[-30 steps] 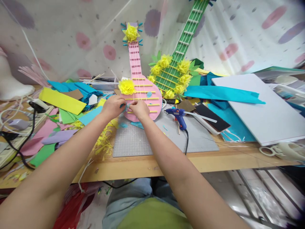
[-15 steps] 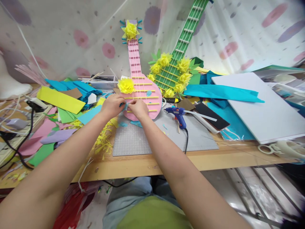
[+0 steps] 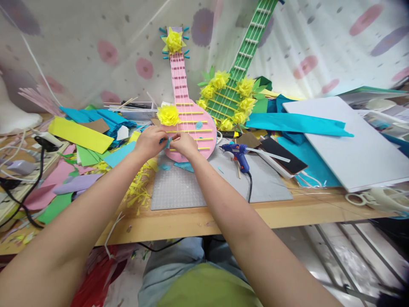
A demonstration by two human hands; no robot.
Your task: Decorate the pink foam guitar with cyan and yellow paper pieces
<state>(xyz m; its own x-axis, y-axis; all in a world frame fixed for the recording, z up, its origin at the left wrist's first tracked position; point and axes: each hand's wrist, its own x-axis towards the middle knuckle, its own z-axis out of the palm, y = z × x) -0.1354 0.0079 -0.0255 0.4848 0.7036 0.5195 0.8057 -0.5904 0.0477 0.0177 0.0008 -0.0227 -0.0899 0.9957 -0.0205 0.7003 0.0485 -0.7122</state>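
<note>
A pink paper guitar [image 3: 204,121] with yellow bars, white strings and yellow paper flowers leans upright at the back of the grey cutting mat [image 3: 179,192]. In front of its lower left side, my left hand [image 3: 151,143] pinches a small piece of blue paper [image 3: 167,144]. Close beside it, my right hand [image 3: 182,143] has its fingers closed at the same piece; its fingertips are partly hidden. Blue paper scraps [image 3: 184,166] lie on the mat below the guitar. A green paper guitar [image 3: 234,91] ringed with yellow flowers leans behind to the right.
A blue glue gun [image 3: 239,155] with its cord lies on the mat's right side. Coloured paper pieces [image 3: 81,134] and yellow shreds [image 3: 139,187] cover the left. A white board [image 3: 348,145], blue crepe strip [image 3: 300,123] and scissors [image 3: 359,199] lie at right.
Both hands stay almost in the same place with the blue paper between them. The whole view has shifted very slightly; nothing else has visibly moved.
</note>
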